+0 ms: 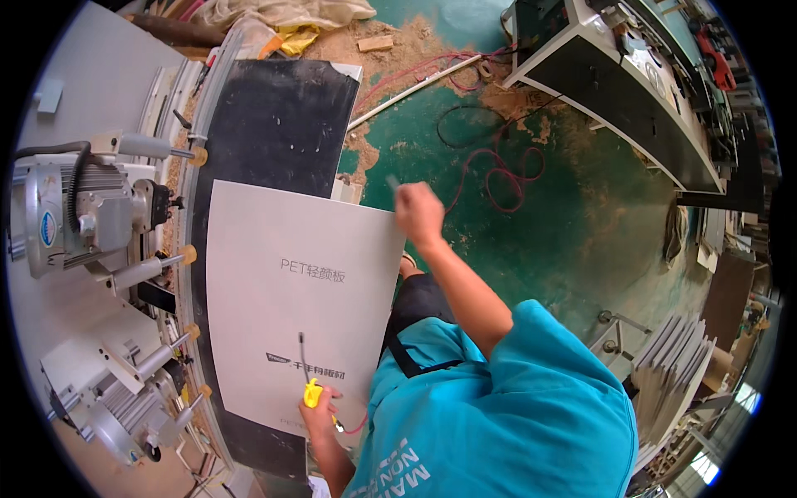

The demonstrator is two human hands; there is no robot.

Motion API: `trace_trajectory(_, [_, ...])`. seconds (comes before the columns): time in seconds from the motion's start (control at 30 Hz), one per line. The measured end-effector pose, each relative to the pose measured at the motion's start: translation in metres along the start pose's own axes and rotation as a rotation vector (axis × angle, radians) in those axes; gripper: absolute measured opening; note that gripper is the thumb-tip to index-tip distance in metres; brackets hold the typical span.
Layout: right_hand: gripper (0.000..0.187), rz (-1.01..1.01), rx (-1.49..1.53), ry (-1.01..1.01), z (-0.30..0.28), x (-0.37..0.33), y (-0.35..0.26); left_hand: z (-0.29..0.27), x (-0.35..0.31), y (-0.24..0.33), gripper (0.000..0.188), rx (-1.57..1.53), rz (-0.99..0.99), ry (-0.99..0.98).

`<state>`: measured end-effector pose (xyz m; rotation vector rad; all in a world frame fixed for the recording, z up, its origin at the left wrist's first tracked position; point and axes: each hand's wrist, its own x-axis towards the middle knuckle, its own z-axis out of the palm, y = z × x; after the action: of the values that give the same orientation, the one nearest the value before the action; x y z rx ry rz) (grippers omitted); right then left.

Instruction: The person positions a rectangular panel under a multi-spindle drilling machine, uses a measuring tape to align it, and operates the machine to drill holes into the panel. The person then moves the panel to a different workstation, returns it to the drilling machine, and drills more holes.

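Note:
A large white board [274,224] with dark print lies on the black bed [270,124] of a machine. My left hand [320,411] is closed around a yellow air blow gun [313,393], low over the near part of the board. The gun's thin dark nozzle [302,349] points toward the board's far end, and a short piece of red hose leaves its handle. My right hand [419,214] is a closed fist beside the board's far right corner. A small blurred greyish thing [393,182] sticks out of that fist, too smeared to name.
To the left stand machine motors [91,216] and rods with round tan ends. Sawdust [407,37], a long white strip [415,90] and a coiled red hose [502,178] lie on the green floor. A dark machine cabinet [614,91] is far right, stacked panels [672,373] near right.

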<state>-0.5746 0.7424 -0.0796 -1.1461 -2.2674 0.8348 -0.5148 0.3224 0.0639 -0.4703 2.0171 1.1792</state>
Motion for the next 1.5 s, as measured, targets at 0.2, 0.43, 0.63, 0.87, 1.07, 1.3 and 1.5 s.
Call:
trace_trajectory(0.2, [0.007,-0.233,-0.089,-0.294,0.014,-0.037,0.0,-0.029,-0.017,-0.032,0.017,0.023,0.049,0.042])
trace_trajectory(0.43, [0.005,-0.359,-0.196,-0.082,-0.057,0.001,0.05,-0.084,-0.008,-0.112,0.02,0.17,0.247,0.136])
trace_trajectory(0.63, [0.011,-0.633,-0.291,-0.12,-0.033,-0.027,0.042,-0.101,-0.038,-0.13,0.022,0.171,0.202,0.164])
trace_trajectory(0.87, [0.005,-0.621,-0.192,-0.091,-0.036,-0.059,0.033,-0.086,-0.052,-0.147,0.021,0.092,0.094,0.24])
trace_trajectory(1.07, [0.005,-0.556,-0.144,-0.032,-0.035,-0.042,0.049,-0.054,-0.066,-0.132,0.019,0.081,0.061,0.258])
trace_trajectory(1.3, [0.003,-0.638,0.036,-0.273,-0.049,-0.14,0.038,-0.05,-0.096,-0.169,0.023,0.125,0.067,0.308])
trace_trajectory(1.5, [0.02,-0.5,-0.181,-0.01,-0.042,-0.061,0.052,-0.078,-0.124,-0.227,0.019,0.127,0.092,0.345])
